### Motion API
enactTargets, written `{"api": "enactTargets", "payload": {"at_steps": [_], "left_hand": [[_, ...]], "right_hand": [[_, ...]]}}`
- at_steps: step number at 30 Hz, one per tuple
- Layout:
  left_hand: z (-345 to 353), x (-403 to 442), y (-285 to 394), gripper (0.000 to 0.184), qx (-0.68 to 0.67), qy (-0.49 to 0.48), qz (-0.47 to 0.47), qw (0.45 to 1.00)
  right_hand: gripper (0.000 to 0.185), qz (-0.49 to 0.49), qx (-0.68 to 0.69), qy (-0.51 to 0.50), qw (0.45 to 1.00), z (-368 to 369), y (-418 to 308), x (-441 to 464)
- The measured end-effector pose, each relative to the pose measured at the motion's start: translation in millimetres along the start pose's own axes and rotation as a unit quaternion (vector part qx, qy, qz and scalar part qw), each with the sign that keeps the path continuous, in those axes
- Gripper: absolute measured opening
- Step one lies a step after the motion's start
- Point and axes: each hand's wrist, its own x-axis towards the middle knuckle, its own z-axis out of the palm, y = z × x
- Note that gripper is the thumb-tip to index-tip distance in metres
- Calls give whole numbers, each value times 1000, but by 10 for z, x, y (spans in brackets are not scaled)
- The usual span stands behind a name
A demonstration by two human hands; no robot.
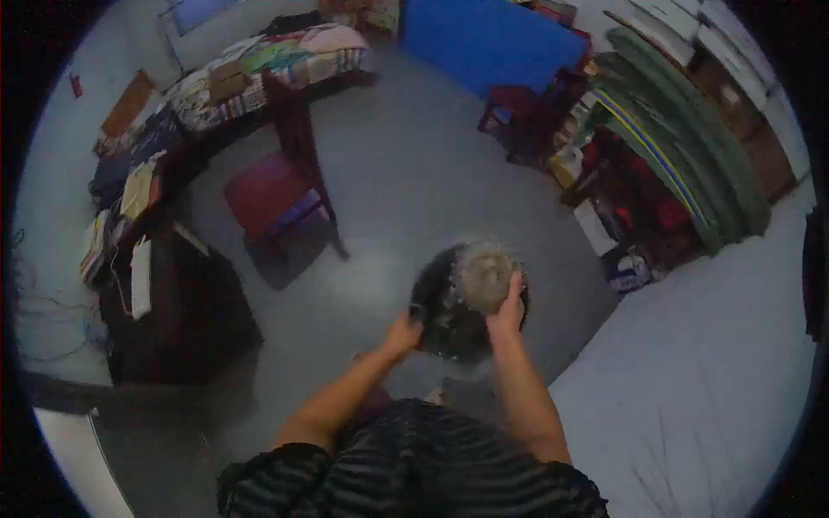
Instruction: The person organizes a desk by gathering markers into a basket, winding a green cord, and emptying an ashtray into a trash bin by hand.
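A dark round object [449,324], blurred at its rim, is held in front of my body, above the grey floor. My left hand [404,335] is closed on its left edge. Over its upper right part lies a pale, round, fuzzy-edged object [486,276]. My right hand [509,309] is at the right side of the pale object, with fingers pointing up along it and its palm turned inward. What exactly the two round objects are is too blurred to tell.
A red chair [272,190] stands ahead on the left, and another chair [516,104] farther off on the right. A bed [259,82] bears clothes and a box. A dark-covered table [186,311] is at left. Green rolled material [691,147] lines the right wall.
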Motion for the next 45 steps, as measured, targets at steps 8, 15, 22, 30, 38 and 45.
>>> {"api": "enactTargets", "payload": {"at_steps": [8, 15, 22, 30, 38, 45], "left_hand": [[-650, -467, 70, 33, -101, 70, 34, 992], [-893, -595, 108, 33, -198, 207, -17, 958], [-1402, -955, 243, 35, -110, 306, -36, 945], [-1237, -1012, 502, 38, -227, 380, -12, 897], [-1820, -309, 44, 35, -338, 456, -54, 822], [-2059, 779, -711, 39, -362, 482, -119, 789]], "right_hand": [[54, 24, -47, -57, 997, 1025, 345, -462], [53, 71, -194, -128, 970, 1413, 646, -361], [49, 167, -185, -270, 930, 1916, 1174, -360], [53, 190, -279, -361, 869, 2381, 1241, -228], [52, 166, -399, -448, 783, 2762, 2033, 237], [38, 12, -563, -640, 523, 2993, 2431, 1060]]}}
